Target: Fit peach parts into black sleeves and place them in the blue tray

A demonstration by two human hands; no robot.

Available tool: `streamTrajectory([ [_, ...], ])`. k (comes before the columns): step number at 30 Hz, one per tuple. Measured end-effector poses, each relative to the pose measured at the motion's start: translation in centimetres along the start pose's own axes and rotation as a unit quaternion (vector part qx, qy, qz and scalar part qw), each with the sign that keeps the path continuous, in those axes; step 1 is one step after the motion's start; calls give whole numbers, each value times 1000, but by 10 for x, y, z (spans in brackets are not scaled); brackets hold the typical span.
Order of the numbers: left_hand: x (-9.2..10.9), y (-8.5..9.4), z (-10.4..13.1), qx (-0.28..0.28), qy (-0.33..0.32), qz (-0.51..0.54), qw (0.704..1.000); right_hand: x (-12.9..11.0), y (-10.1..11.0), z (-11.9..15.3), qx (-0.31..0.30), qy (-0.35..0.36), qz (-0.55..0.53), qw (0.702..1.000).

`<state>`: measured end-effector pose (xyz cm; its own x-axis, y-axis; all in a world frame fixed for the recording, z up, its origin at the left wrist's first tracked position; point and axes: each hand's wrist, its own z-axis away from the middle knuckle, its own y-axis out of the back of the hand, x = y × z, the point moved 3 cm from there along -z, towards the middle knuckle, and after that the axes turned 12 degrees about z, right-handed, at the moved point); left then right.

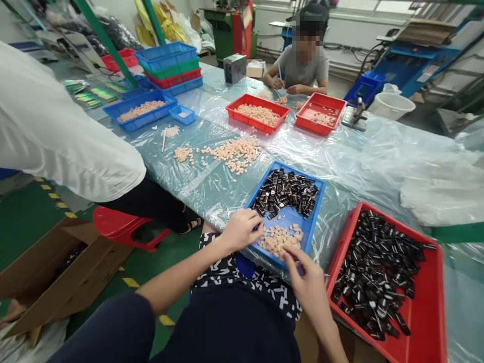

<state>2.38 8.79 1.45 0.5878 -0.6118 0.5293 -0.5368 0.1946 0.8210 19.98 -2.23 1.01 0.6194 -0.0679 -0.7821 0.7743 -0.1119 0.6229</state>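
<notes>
A blue tray (314, 222) sits at the table's near edge, holding several small black parts (285, 191) at its far side and a pile of small peach-coloured pieces (280, 238) at its near side. My left hand (242, 229) rests on the tray's left rim, fingers curled, a dark part seemingly between the fingertips. My right hand (308, 280) reaches in from the near side, its fingertips touching the peach pieces. Whether it holds one is hidden.
A red tray (427, 312) full of black parts lies to the right. Loose peach pieces (234, 151) lie on the plastic-covered table. More red trays (257, 115) and blue trays (139, 111) stand farther back. One person in white stands left; another sits at the far end.
</notes>
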Motion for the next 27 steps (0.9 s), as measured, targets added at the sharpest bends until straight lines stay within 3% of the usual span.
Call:
streamTrajectory([
  [2, 21, 4, 25, 71, -45, 78, 993, -7, -25, 3, -75, -42, -87, 993],
  [5, 43, 1, 59, 92, -92, 162, 978, -9, -51, 6, -129, -118, -236, 956],
  [7, 46, -1, 69, 83, -81, 211, 970, -9, -58, 7, -150, -151, -300, 930],
  [9, 41, -1, 70, 80, -37, 268, 959, -11, -56, 8, -178, -138, -310, 924],
  [12, 31, 3, 62, 74, 39, 310, 947, -16, -42, 6, -182, -55, -191, 963],
  [15, 28, 9, 54, 41, 17, 314, 948, -22, -29, 4, -134, 57, 2, 989],
  [18, 28, 12, 54, 19, 11, 338, 941, -21, -24, 2, -123, 131, 115, 977],
  [23, 28, 8, 62, -17, 91, 388, 917, -17, -17, 0, -96, 216, 201, 951],
  [25, 24, 2, 64, -37, 144, 428, 891, -18, -13, 0, -74, 242, 210, 944],
  [27, 19, -5, 65, -67, 211, 494, 841, -20, -9, 0, -54, 267, 218, 937],
])
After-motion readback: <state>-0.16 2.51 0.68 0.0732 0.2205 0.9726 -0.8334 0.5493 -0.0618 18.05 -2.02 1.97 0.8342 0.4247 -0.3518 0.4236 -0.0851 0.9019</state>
